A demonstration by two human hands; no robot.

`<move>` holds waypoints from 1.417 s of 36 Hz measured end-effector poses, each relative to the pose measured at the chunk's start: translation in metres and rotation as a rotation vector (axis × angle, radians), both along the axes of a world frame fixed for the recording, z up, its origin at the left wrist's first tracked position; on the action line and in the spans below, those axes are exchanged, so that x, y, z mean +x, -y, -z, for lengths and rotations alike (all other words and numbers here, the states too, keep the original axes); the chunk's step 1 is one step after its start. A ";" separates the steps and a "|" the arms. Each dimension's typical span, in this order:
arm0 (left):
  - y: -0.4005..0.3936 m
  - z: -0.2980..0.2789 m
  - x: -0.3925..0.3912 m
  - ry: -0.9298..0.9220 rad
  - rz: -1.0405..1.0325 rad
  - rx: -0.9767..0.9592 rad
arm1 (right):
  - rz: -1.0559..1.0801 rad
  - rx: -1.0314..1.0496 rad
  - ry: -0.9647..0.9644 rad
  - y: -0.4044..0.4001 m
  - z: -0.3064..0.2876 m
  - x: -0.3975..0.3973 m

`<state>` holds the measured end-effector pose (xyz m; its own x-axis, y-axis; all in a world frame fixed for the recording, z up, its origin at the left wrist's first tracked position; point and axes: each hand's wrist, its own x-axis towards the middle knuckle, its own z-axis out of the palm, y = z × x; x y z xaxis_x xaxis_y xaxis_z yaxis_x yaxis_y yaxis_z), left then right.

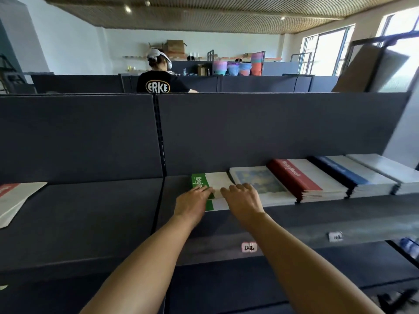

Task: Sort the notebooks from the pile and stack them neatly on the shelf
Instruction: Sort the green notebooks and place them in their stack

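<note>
Head camera: dark shelf [317,214] against a grey partition [249,132], windows [326,51] beyond. Left hand [192,201] and right hand [243,199], fingers relaxed, rest flat on the green notebook [198,181] beside stacked notebooks [317,180] along the shelf's back edge.

Hands [217,198] hide green notebook [199,181] front; labels [249,247] unreadable.

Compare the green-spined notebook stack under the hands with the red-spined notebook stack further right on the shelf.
The green-spined notebook stack is low, with both hands resting on it; the red-spined notebook stack is taller and untouched. The green one sits leftmost in the row, the red one two stacks to its right. Both have white covers and lie flat.
</note>
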<state>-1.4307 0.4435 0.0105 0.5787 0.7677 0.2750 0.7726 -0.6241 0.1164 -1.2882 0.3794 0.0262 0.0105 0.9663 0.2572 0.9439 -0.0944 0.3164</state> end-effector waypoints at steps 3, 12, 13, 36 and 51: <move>-0.007 0.002 0.001 -0.040 0.028 -0.102 | 0.015 -0.055 0.043 -0.005 0.000 0.003; -0.024 -0.005 0.000 -0.190 0.103 -0.217 | 0.042 -0.237 0.084 -0.018 0.002 0.001; -0.024 -0.005 0.000 -0.192 0.109 -0.219 | 0.045 -0.252 0.071 -0.019 0.000 0.001; -0.026 -0.005 -0.215 -0.009 -0.345 -0.012 | -0.292 -0.002 -0.075 -0.088 -0.007 -0.158; -0.042 -0.010 -0.462 -0.099 -0.656 0.008 | -0.491 -0.107 -0.113 -0.142 -0.007 -0.416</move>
<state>-1.8924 0.4855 0.0203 0.0146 0.9676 0.2521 0.9995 -0.0210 0.0227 -1.7043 0.5210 0.0332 -0.4287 0.8852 0.1804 0.8979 0.3955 0.1932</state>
